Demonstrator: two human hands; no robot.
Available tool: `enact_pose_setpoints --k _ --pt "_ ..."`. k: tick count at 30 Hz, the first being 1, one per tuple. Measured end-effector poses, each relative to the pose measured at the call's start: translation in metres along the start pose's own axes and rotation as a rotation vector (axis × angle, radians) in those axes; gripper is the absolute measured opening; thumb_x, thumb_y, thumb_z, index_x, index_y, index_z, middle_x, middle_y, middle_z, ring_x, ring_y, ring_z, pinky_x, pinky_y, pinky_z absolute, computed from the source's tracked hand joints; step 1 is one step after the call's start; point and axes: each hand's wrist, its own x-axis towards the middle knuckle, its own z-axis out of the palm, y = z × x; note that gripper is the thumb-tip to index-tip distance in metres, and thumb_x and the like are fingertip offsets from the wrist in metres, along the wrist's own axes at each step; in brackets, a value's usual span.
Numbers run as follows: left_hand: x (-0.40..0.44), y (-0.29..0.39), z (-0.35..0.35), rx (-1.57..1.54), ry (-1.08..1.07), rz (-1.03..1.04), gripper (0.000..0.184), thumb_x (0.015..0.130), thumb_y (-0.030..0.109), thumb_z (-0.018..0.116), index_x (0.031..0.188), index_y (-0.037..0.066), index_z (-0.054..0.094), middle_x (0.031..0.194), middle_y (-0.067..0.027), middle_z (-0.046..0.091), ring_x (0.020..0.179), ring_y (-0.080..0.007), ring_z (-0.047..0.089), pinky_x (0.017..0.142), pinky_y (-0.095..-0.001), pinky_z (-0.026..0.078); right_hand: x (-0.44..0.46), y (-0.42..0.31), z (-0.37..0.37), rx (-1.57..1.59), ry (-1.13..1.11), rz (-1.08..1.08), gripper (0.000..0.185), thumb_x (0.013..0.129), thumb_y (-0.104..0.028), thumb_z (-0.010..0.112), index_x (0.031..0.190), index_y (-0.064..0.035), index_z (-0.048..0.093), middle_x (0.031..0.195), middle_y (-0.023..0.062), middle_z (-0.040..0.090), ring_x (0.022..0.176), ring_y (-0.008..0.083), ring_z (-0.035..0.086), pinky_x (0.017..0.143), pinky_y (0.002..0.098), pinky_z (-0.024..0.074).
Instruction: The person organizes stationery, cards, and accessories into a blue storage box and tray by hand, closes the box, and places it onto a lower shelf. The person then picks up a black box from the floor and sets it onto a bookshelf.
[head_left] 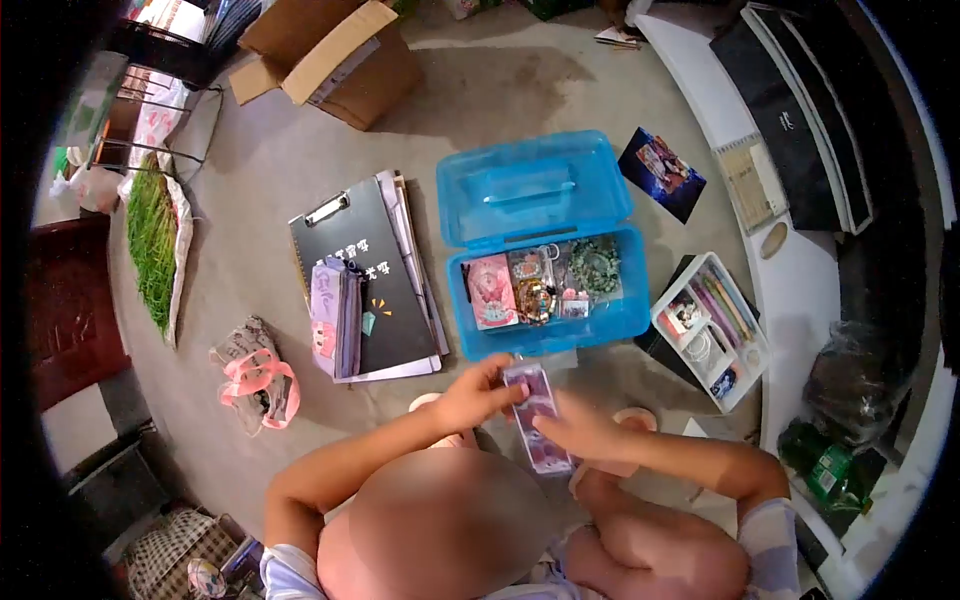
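Observation:
My left hand (478,396) grips the upper left edge of a slim purple rectangular case (548,452), with its thumb on the front. The case has a shiny, patterned face and is tilted slightly above my lap. My right hand (585,428) is at the case's right side, its thumb on the face; the rest of that hand is blurred. Just beyond both hands is an open blue plastic box (550,347) with its lid folded back. Inside lie a pink card-like packet (491,290), a beaded green bracelet (596,268) and several small trinkets.
Left of the box, a purple pouch (337,310) lies on a black clipboard (385,260) over stacked folders. A white divided tray (712,335) with pens is at right, below a dark photo card (662,173). A cardboard box (355,75) and a pink-handled bag (258,385) stand on the floor.

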Motion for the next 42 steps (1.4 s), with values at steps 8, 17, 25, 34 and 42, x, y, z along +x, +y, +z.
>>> enact_pose_setpoints --k 8,17,25,34,42 --pt "0.024 0.034 -0.020 -0.315 0.110 0.126 0.019 0.084 0.011 0.051 0.101 0.003 0.047 0.085 -0.0053 0.054 0.079 -0.0187 0.056 0.069 -0.0334 0.048 0.024 0.020 -0.028 0.301 0.119 0.159 0.033 0.081 -0.004 0.053 0.110 -0.0025 0.039 0.087 0.0077 0.057 0.070 0.0143 0.057 0.055 0.0282 0.0500" --pt "0.053 0.065 -0.017 0.743 0.257 0.362 0.017 0.073 0.002 0.059 0.090 0.000 0.056 0.073 -0.0103 0.058 0.066 -0.0139 0.054 0.061 -0.0298 0.045 0.020 0.023 -0.023 0.596 0.165 0.166 0.020 0.090 -0.012 0.038 0.108 -0.0030 0.041 0.102 0.0122 0.053 0.089 0.0222 0.058 0.076 0.0343 0.0468" --pt "0.137 0.043 -0.009 1.085 0.156 0.427 0.027 0.071 0.001 0.051 0.095 0.004 0.061 0.077 -0.0242 0.057 0.073 -0.0373 0.057 0.069 -0.0424 0.045 -0.033 0.075 0.000 0.677 -0.126 0.367 0.018 0.089 -0.010 0.041 0.105 -0.0019 0.043 0.094 0.0095 0.053 0.089 0.0196 0.056 0.077 0.0327 0.0463" --pt "0.147 0.023 -0.017 0.954 0.065 0.484 0.034 0.072 -0.003 0.047 0.103 0.004 0.058 0.081 -0.0235 0.057 0.076 -0.0366 0.057 0.068 -0.0391 0.045 -0.028 0.054 -0.031 0.382 -0.055 0.382 0.014 0.089 -0.008 0.041 0.101 -0.0012 0.043 0.090 0.0060 0.055 0.083 0.0121 0.054 0.074 0.0265 0.0441" --pt "0.084 0.054 -0.028 0.848 0.233 0.460 0.029 0.072 -0.006 0.044 0.097 0.002 0.056 0.089 -0.0182 0.059 0.083 -0.0342 0.056 0.072 -0.0383 0.044 -0.017 -0.030 -0.099 0.322 0.035 0.033 0.017 0.088 -0.010 0.045 0.102 -0.0007 0.045 0.095 0.0082 0.054 0.081 0.0159 0.059 0.074 0.0277 0.0451"
